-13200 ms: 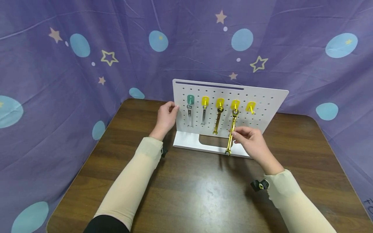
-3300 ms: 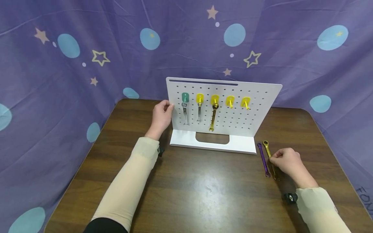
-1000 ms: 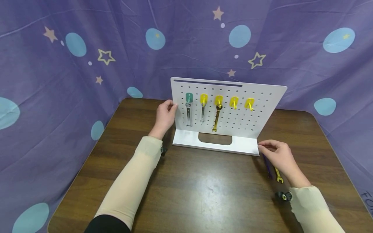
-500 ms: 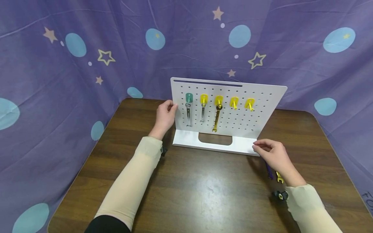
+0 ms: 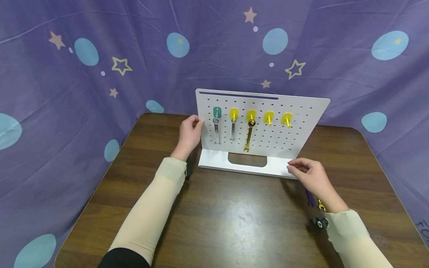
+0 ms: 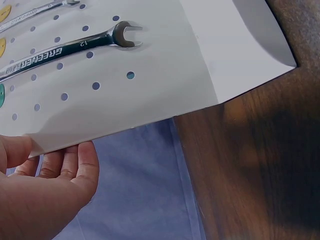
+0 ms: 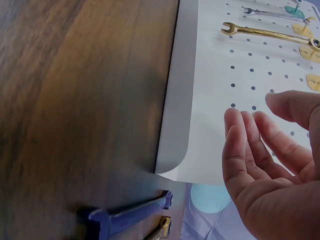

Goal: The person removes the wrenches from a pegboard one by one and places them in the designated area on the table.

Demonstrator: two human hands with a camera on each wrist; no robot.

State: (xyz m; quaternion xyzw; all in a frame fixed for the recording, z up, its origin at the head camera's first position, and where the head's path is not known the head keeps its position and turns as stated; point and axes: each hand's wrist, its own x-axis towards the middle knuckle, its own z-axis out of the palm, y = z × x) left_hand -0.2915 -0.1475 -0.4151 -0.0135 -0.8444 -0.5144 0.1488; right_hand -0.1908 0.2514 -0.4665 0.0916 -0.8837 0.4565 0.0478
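Left hand: we see our left hand [image 5: 191,134] pinching the left edge of the white board [image 5: 310,121], thumb on the front face and fingers behind.
Right hand: our right hand [image 5: 310,176] is relaxed, with a modest gap between thumb and fingertips. It hovers by the board's lower right corner (whether a fingertip touches it, we cannot tell).
Board: it stands on the table [image 5: 201,227], its perforated face leaning back above a flat foot with a cutout.
Green hook: on the green hook [image 5: 217,111], at the far left, hangs a long silver wrench [image 5: 216,132]; in the left wrist view we read "12" on its handle.
First yellow hook: next along, this yellow hook [image 5: 234,112] carries a shorter silver wrench [image 5: 232,131].
Middle yellow hook: from the middle hook [image 5: 251,114] hangs a gold wrench [image 5: 249,137], ring end up.
Right-hand hooks: we see two more yellow ones, the fourth hook [image 5: 269,117] and the fifth hook [image 5: 286,119].
Wrenches on the table: a purple wrench [image 5: 310,198] and a second gold wrench [image 5: 321,205] lie side by side, right of the board, partly hidden by our right hand.
Backdrop: a purple curtain [image 5: 221,70] with stars and blue ovals hangs behind the table.
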